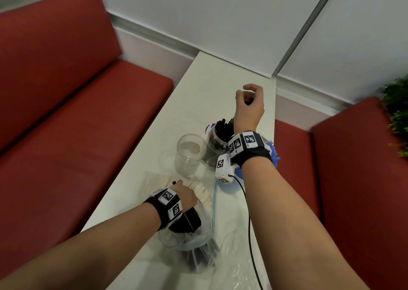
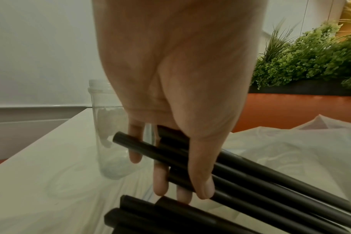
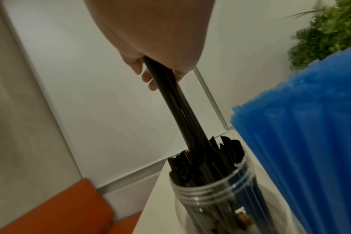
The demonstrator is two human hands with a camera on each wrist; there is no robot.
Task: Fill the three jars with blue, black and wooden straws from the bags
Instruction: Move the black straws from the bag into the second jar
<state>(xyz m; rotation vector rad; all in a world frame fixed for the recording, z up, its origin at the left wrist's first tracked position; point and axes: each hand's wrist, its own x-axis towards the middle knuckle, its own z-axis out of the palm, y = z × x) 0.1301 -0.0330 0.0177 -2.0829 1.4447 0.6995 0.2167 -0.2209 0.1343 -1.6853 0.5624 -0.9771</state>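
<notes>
The right hand (image 1: 250, 107), upper right of centre in the head view, is gripping a few black straws (image 3: 182, 114), its fingers (image 3: 148, 77) curled around their top ends. In the right wrist view these straws are running down from the fist into the black-straw jar (image 3: 214, 194) at the bottom centre, their lower ends already among the straws standing inside it. Just right of that jar, filling the right side of the frame, a dense bundle of blue straws (image 3: 303, 126) is standing; its jar is hidden.

The left hand (image 1: 185, 195), lower centre of the head view, is clamping several black straws (image 2: 240, 171) between thumb and fingers (image 2: 160, 180); one tip is poking out past the knuckles. In the left wrist view more black straws (image 2: 150, 215) are lying at the bottom edge, below the hand. In the head view the hand is sitting over the mouth of a clear bag (image 1: 194, 243) holding dark straws, at the bottom centre.

An empty jar (image 1: 189, 157) is standing upright at the frame's centre, just left of the black-straw jar and apart from the left hand. Wooden straws (image 1: 205, 192) are lying in another clear bag between the left hand and the empty jar. All of this is resting on a white table (image 1: 198, 95), with red seats (image 1: 66, 102) at left and right and a green plant (image 1: 397, 113) at the right edge.
</notes>
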